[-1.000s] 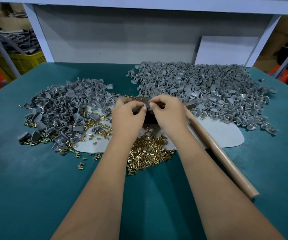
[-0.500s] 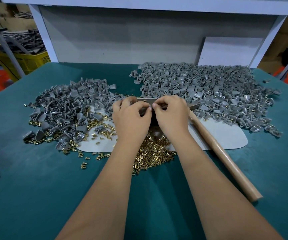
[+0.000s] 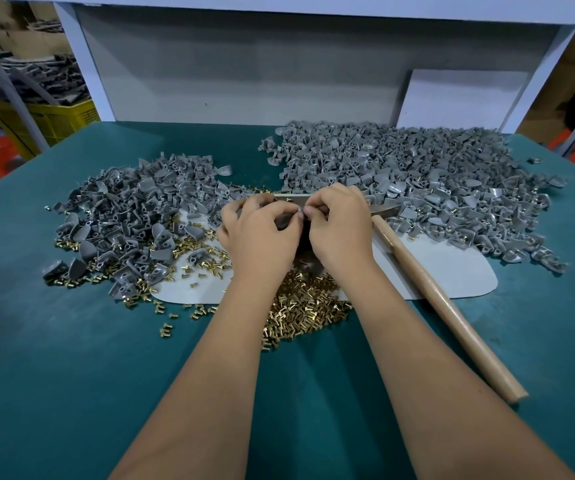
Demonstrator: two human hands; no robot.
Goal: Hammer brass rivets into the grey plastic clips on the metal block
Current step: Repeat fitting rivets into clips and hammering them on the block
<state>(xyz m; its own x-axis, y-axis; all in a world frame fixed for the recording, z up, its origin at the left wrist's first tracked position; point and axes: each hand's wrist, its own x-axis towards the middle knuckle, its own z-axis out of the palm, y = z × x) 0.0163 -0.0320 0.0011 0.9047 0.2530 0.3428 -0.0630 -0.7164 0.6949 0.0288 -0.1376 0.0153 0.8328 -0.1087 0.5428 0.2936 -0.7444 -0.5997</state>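
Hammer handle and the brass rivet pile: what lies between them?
In the head view: the right forearm, bare pale mat and green table.

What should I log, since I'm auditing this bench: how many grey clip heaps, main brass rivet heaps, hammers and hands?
Grey clip heaps: 2, left heap, right heap
Brass rivet heap: 1
Hammer: 1
Hands: 2, left hand, right hand
Total: 6

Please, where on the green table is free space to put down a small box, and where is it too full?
Free: the near table strip, left of the left forearm, below the brass rivets; also the near right corner beyond the hammer handle. Crowded: the left clip pile, the right clip pile and the middle, where both hands work.
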